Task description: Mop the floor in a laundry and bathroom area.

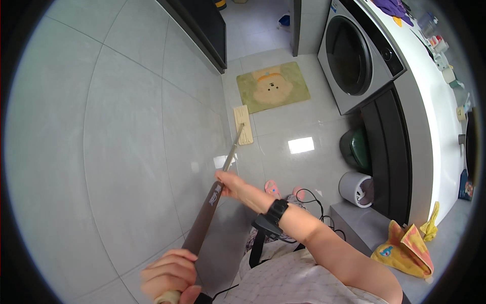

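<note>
Mop head: Our cream mop head (245,136) lay on the grey floor (319,133), its long side roughly along the wall (126,126), at the near-left corner of the green mat (298,93); we could not tell whether it only met the mat or lapped over it.
Mop handle: From the head, the mop handle (206,217) slanted up toward us and to the left, thin metal below, a thicker brown sleeve above.
Right hand: We had the fingers of our right hand (230,183) closed round the handle, near where sleeve met metal.
Left hand: Our left hand (171,273) was slightly blurred, its fingers curled round the top end in what looked like a full grip.
Pressure: We judged that the lower hand did best guiding the stroke while the upper one steered, pressing evenly so that the head stayed flat.
Wall edge: Holding the long side parallel to the wall seemed the surest way to reach the corner without knocking the tiles.
Mat corner: A push straight ahead risked rucking the mat, so we favoured drawing the head back or turning it there.
Footing: We wore pink slippers (272,188), with a black cable (321,203) looping just beside them; small, careful steps seemed wise.
Right side: The green bin (354,148) and white bin (349,188) stood well apart from the head, but wide sweeps that way would have needed care.
</note>
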Available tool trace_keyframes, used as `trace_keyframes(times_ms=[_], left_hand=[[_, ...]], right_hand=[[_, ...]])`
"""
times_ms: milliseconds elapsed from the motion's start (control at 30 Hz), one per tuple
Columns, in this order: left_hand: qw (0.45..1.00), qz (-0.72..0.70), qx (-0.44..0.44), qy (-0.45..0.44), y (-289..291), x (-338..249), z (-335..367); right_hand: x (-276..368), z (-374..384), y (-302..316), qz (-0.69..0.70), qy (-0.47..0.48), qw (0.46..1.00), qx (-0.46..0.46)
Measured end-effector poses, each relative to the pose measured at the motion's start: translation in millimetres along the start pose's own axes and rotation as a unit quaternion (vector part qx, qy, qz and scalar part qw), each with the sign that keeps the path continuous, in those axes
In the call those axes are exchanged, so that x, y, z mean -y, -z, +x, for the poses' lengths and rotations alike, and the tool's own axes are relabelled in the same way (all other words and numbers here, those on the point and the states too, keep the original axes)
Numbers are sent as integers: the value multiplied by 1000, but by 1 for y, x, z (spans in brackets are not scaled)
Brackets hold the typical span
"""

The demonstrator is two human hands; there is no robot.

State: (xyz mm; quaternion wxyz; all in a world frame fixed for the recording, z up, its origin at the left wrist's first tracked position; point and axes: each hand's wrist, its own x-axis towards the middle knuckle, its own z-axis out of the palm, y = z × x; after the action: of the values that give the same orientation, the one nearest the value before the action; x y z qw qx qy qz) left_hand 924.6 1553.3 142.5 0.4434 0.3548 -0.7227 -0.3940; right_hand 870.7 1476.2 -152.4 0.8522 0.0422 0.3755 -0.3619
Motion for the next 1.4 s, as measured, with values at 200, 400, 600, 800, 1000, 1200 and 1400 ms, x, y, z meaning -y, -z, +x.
trace_keyframes(times_ms=[200,400,600,800,1000,1200,1400], left_hand=[[993,-85,66,51,22,-57,-36],[991,-129,29,14,23,-76,-75],[987,-151,6,-48,25,-82,-93],[980,-74,-176,-57,16,-68,-110],[971,22,-236,-40,-5,5,-87],[979,-80,-171,-76,28,-17,-62],[953,-266,-142,5,21,15,-56]], right_hand=[[-54,-91,6,46,-43,998,13],[-85,-139,25,102,-45,994,15],[-94,-57,34,274,-63,949,-146],[-75,6,12,290,-40,951,-98],[-36,46,37,262,15,964,-41],[-54,-33,63,292,29,956,-17],[-70,-81,150,270,70,951,-133]])
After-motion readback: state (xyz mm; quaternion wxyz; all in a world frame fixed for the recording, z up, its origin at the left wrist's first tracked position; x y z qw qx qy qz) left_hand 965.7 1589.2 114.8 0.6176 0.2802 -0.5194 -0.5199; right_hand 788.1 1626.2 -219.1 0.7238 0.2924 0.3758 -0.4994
